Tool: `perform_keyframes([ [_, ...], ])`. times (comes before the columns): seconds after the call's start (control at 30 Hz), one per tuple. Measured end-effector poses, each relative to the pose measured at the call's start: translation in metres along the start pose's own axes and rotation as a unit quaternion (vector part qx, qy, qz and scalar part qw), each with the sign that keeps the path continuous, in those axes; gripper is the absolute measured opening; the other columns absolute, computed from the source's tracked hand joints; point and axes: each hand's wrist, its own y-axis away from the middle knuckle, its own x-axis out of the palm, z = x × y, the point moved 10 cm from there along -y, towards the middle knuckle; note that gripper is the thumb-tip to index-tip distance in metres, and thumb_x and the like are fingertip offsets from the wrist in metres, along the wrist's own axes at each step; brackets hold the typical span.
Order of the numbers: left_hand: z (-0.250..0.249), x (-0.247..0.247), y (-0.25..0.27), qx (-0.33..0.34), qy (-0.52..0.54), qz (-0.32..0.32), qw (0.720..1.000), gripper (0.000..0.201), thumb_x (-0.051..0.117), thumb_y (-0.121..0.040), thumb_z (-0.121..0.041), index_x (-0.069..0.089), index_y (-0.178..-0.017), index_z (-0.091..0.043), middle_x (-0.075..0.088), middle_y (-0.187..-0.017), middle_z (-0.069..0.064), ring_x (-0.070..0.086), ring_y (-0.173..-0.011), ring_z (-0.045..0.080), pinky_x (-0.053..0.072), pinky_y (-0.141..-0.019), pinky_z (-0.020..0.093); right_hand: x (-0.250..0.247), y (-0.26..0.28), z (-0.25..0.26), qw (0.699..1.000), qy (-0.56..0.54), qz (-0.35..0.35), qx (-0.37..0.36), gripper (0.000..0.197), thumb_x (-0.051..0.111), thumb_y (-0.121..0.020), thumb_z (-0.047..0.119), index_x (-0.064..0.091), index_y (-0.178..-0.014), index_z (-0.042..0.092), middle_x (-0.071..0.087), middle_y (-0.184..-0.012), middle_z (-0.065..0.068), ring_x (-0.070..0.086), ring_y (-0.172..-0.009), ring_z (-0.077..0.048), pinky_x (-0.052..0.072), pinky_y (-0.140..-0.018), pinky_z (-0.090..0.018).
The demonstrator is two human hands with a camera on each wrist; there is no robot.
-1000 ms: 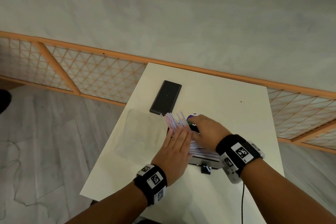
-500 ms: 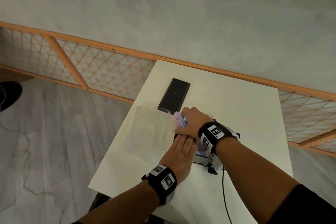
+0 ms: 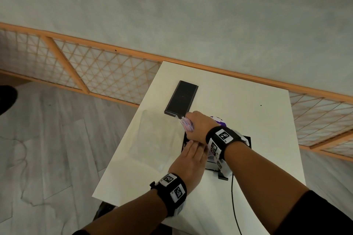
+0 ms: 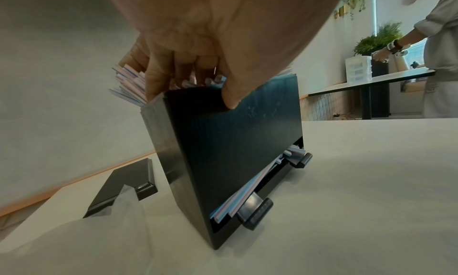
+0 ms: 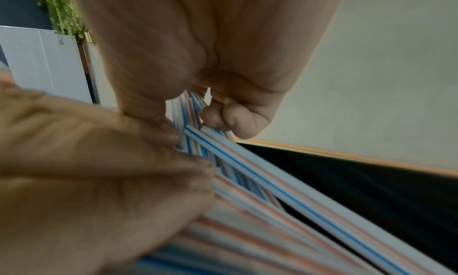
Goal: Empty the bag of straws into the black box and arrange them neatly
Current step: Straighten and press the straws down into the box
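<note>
**A:** Since a second ago the right hand (image 3: 197,127) has crossed over the left and closed round the upper ends of the thin white straws with blue and red stripes (image 3: 186,125); before, both palms lay flatter on the fanned bundle.

**B:** So the fan has been gathered?

**A:** Mostly, I'd judge. The straws stand leaning in the tall black rectangular box (image 4: 230,151), tips sticking out above its rim and bunched toward the tabletop's left edge. A few ends also poke from the slot at the box's foot.

**B:** And the left hand (image 3: 191,160)?

**A:** Its fingers hook over the box's top edge among the straws, thumb pressed on the outer wall, steadying it. The right hand's fingers are curled tight on the bundle.

**B:** Where's the box?

**A:** Near the middle of the white tabletop (image 3: 238,116), toward the near edge. The emptied clear plastic bag (image 3: 154,135) lies flat just left of it, by the left edge. A flat black lid-like panel (image 3: 181,98) rests beyond, toward the far edge.

**B:** Emptying looks done, then; tidying remains.
</note>
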Motion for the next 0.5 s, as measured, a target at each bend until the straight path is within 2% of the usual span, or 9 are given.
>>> perform_keyframes([
  [0.13, -0.001, -0.006, 0.002, -0.008, 0.006, -0.006, 1.000, 0.049, 0.039, -0.096, -0.020, 0.052, -0.140, -0.004, 0.058, -0.137, 0.017, 0.050, -0.131, 0.037, 0.042, -0.112, 0.047, -0.006, 0.010, -0.002, 1.000, -0.013, -0.027, -0.006, 0.020, 0.067, -0.086, 0.029, 0.048, -0.091, 0.022, 0.052, -0.087, 0.002, 0.057, -0.073, -0.017, 0.049, -0.063, -0.028],
  [0.23, -0.002, -0.001, 0.006, -0.012, 0.012, 0.022, 1.000, 0.057, 0.037, -0.090, -0.023, 0.053, -0.142, -0.005, 0.058, -0.139, 0.016, 0.054, -0.130, 0.037, 0.051, -0.103, 0.045, -0.014, 0.022, -0.014, 0.998, -0.050, -0.030, -0.010, 0.026, 0.069, -0.087, 0.033, 0.046, -0.096, 0.026, 0.052, -0.081, 0.007, 0.051, -0.071, -0.013, 0.038, -0.059, -0.027],
  [0.3, -0.001, 0.002, 0.007, -0.014, 0.023, 0.036, 0.999, 0.058, 0.036, -0.089, -0.022, 0.053, -0.143, -0.006, 0.058, -0.141, 0.016, 0.055, -0.129, 0.037, 0.051, -0.102, 0.045, -0.015, 0.026, -0.024, 0.998, -0.057, -0.010, -0.008, 0.032, 0.072, -0.085, 0.040, 0.047, -0.100, 0.025, 0.057, -0.083, 0.004, 0.055, -0.074, -0.014, 0.043, -0.063, -0.030],
  [0.4, -0.002, 0.006, 0.006, -0.004, 0.029, 0.045, 0.999, 0.059, 0.034, -0.090, -0.021, 0.053, -0.143, -0.007, 0.057, -0.142, 0.015, 0.054, -0.129, 0.037, 0.049, -0.105, 0.047, -0.012, 0.027, -0.034, 0.999, -0.042, 0.009, 0.015, 0.031, 0.071, -0.084, 0.042, 0.053, -0.099, 0.021, 0.061, -0.087, -0.001, 0.059, -0.082, -0.021, 0.051, -0.075, -0.036],
  [0.5, -0.005, 0.010, 0.005, 0.001, 0.041, 0.069, 0.997, 0.059, 0.031, -0.089, -0.020, 0.055, -0.142, -0.008, 0.057, -0.143, 0.015, 0.056, -0.129, 0.037, 0.051, -0.103, 0.047, -0.013, 0.026, -0.032, 0.998, -0.041, 0.022, 0.034, 0.029, 0.072, -0.081, 0.043, 0.056, -0.092, 0.023, 0.061, -0.084, 0.001, 0.059, -0.080, -0.020, 0.047, -0.069, -0.032],
])
